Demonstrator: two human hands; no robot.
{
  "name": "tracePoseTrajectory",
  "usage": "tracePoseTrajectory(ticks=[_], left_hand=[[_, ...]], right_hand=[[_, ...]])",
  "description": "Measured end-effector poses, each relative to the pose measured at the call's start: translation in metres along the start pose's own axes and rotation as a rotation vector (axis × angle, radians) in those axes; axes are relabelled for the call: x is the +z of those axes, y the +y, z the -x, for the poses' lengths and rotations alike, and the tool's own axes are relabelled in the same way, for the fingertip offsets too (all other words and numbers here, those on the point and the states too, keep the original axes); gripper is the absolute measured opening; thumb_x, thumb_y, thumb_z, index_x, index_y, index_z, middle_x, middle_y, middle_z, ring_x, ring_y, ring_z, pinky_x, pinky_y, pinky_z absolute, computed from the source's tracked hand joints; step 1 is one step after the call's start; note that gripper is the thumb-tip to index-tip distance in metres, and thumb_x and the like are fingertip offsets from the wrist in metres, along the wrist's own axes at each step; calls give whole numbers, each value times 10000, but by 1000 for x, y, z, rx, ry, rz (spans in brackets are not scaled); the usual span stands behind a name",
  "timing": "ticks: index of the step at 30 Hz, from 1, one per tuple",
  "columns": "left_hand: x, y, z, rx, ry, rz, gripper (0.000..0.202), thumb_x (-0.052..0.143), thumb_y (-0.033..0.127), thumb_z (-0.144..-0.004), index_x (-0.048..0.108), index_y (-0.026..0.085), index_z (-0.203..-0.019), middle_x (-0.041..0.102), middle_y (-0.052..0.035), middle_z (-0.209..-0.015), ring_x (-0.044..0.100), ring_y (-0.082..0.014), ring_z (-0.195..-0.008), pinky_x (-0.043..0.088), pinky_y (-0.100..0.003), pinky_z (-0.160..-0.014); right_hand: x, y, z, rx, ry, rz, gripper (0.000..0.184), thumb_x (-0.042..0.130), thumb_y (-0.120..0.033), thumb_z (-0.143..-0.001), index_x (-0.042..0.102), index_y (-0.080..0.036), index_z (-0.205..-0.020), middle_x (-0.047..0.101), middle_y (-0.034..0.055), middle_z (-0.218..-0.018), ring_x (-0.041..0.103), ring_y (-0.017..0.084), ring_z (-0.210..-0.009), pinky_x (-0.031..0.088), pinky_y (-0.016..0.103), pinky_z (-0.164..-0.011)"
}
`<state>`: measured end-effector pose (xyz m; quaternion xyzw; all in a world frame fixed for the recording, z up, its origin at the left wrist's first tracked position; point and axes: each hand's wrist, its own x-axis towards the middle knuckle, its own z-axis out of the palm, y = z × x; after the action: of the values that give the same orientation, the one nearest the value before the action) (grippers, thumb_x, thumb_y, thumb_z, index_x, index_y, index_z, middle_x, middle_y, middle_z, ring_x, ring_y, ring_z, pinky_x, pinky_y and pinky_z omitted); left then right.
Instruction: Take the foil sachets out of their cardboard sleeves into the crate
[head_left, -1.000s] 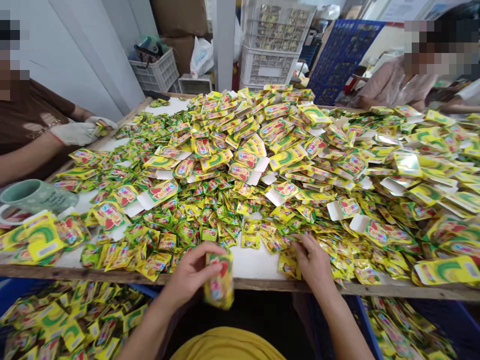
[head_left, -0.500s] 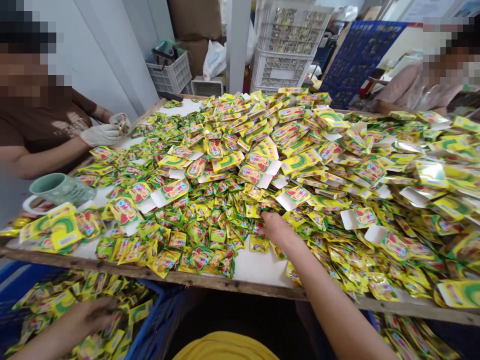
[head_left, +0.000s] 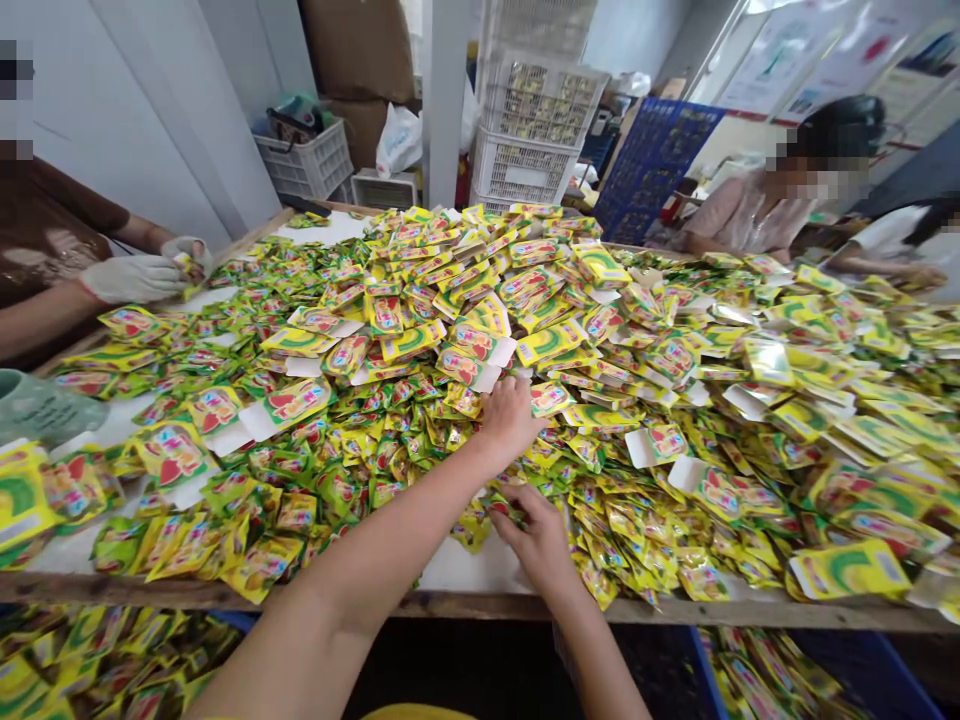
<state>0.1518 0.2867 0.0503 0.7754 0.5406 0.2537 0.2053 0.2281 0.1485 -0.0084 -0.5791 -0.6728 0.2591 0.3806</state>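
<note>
My left hand (head_left: 511, 415) reaches across to the foot of the carton heap, its fingers curled over the white flap end of a small yellow carton (head_left: 553, 399). Closer to me, my right hand (head_left: 537, 540) is bent over the loose packets, thumb and forefinger closing round a small red-and-green packet (head_left: 501, 506); the fingers partly hide it. Around both hands lie many shiny yellow-green packets (head_left: 390, 440). Behind them rises a heap of flat printed cartons (head_left: 480, 290), several with open white flaps.
A wooden-edged table (head_left: 465, 604) carries everything. Blue crates of packets (head_left: 97, 650) stand below its front edge. A green mug (head_left: 45, 405) is at the left. A gloved co-worker's hand (head_left: 127, 279) works at left; other people sit at far right. White crates (head_left: 525, 165) are stacked behind.
My left hand has come up from the blue crate to the carton by the heap. My right hand has drawn back toward me. The view has shifted to the right.
</note>
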Motion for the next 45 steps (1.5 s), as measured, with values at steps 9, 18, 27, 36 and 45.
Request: tracePoseTrajectory(ticks=[9,18,27,36,45], left_hand=[[-64,-57,99,275,-466,257,588,655,47,-654,622,303,-1182,535,-43,-1020,564,-225,-925,448,-306,-813],[-25,-86,147,-297,-251,897,612,734,167,-650,558,186,-1236,617,-38,-927,601,-161,-830,482,-283,-785],[-12,-71,179,-316,-29,926,277,645,159,-723,698,164,-995,705,-78,-1029,637,-221,-968,469,-346,-919],[-17,-72,180,-286,-130,1031,270,700,225,-718,675,149,-975,698,-57,-937,622,-209,-886,466,-312,-833],[-15,-73,193,-263,-70,1204,238,708,264,-743,646,169,-952,664,-18,-916,589,-167,-875,437,-242,-793]], right_hand=[[-61,-1,-21,195,131,-133,273,662,-381,-751,666,-193,-948,683,32,-832,612,205,-754,485,309,-694],[-3,5,27,266,-74,-199,249,627,-364,-790,676,-177,-946,695,43,-833,622,225,-777,498,311,-668],[-11,-27,2,-53,-82,117,176,555,-164,-835,646,-214,-977,628,69,-911,596,209,-836,473,316,-745],[-12,-55,-8,-126,-317,263,302,553,-8,-760,611,-191,-993,603,41,-861,568,178,-769,449,277,-683],[-4,-59,4,-315,-303,367,164,589,-318,-873,731,-261,-815,558,93,-1209,364,328,-1240,386,498,-953]])
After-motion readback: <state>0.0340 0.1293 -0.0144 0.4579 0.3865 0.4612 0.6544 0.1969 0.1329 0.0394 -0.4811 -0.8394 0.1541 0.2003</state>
